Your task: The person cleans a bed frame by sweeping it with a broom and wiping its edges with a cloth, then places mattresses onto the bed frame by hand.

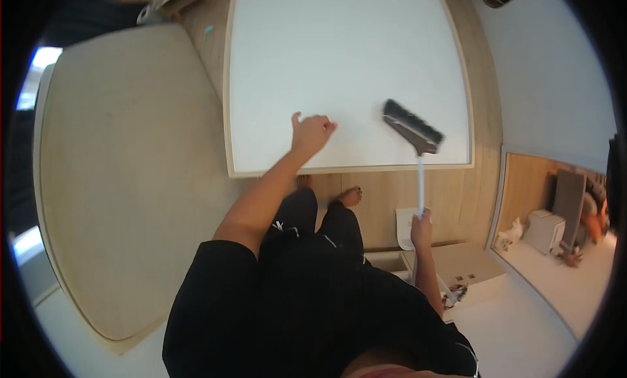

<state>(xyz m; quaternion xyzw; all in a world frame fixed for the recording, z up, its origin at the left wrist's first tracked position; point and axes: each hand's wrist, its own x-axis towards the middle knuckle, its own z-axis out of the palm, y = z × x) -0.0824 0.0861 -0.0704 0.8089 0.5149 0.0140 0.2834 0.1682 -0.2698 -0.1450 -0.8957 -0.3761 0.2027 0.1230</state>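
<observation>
My right hand (422,230) is wrapped round the pale handle of a broom (413,126). The broom's dark bristle head is raised over the near right part of a white table (346,58) with a light wooden edge. Whether the bristles touch the white surface cannot be told. Over the near left part of the same table is my left hand (313,131), its thumb held away and the other fingers curled, with nothing seen in it.
A beige board or mattress (124,175) lies at the left. My bare feet (351,196) are on the wooden floor by the table's near edge. A low wooden cabinet (464,267) stands at the lower right, near a mirror (555,228).
</observation>
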